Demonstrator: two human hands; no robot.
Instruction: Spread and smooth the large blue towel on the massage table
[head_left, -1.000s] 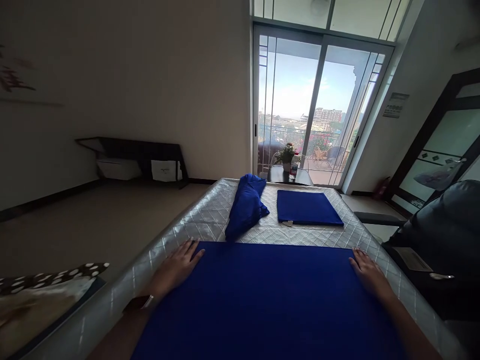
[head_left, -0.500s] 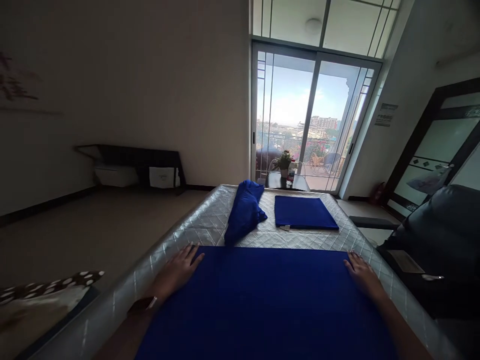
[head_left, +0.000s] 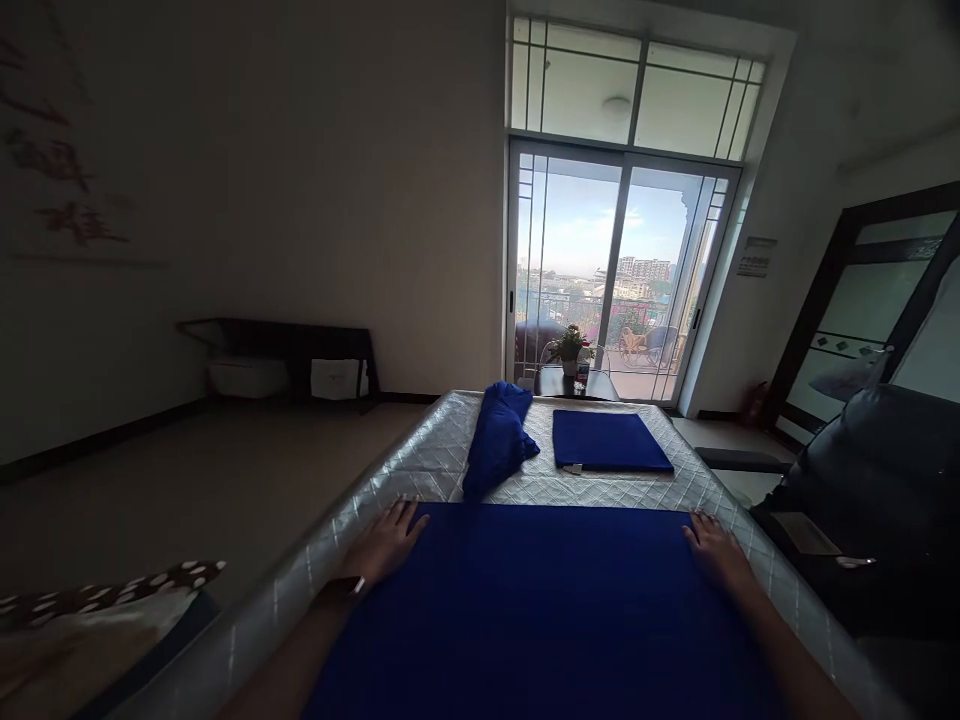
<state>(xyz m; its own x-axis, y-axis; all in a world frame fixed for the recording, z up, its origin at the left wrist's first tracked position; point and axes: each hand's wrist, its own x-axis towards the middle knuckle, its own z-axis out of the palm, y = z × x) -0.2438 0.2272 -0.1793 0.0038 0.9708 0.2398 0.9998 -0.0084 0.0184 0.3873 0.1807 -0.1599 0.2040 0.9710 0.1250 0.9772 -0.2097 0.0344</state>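
A dark blue cloth [head_left: 555,610] lies spread flat on the silvery quilted surface [head_left: 427,450], running off toward the bottom of the view. My left hand [head_left: 388,540] rests on its far left corner, fingers stretched out, with a watch on the wrist. At the far right corner, my right hand [head_left: 716,548] lies flat with its fingers extended. Just beyond the cloth's far edge, a crumpled blue cloth [head_left: 499,445] sits in a heap. To the right of that heap is a neatly folded blue cloth [head_left: 611,440] with a small white tag.
Past the far end stands a small dark table [head_left: 555,383] with a potted plant [head_left: 568,348] and a bottle [head_left: 582,370]. A black leather chair [head_left: 885,490] is close on the right. Polka-dotted fabric [head_left: 120,585] shows at lower left. Sliding glass doors [head_left: 619,280] face me.
The view has tilted up slightly, so everything sits lower in the picture. My left hand has shifted a little right; both hands stay on the cloth's far corners.
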